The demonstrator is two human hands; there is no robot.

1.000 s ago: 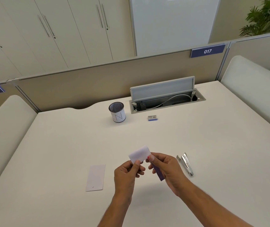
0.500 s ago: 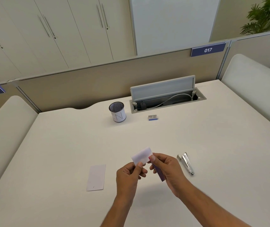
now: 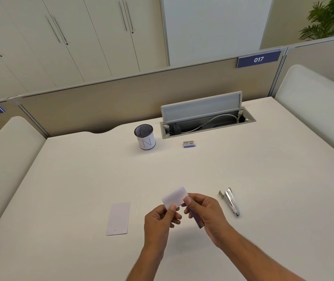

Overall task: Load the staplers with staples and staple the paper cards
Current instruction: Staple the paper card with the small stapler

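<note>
Both hands have drifted a little to the right since a second ago, and the small white card (image 3: 174, 196) went with them. That card is up in the air above the table (image 3: 263, 169), tilted, near the front edge. The left hand (image 3: 159, 221) pinches its lower left corner with thumb and finger. The right hand (image 3: 204, 214) pinches its right edge, and its fingers also curl round a dark purple thing (image 3: 197, 219) that I cannot make out well.

A second card (image 3: 118, 218) lies flat on the table, to the left of the hands. A silver stapler (image 3: 230, 201) lies to the right of them, swung open. Farther back sits a little staple box (image 3: 189, 144). Beside it, to the left, stands a round pen cup (image 3: 144, 137). Behind the box, a cable hatch (image 3: 206, 118) in the table has its lid up.
</note>
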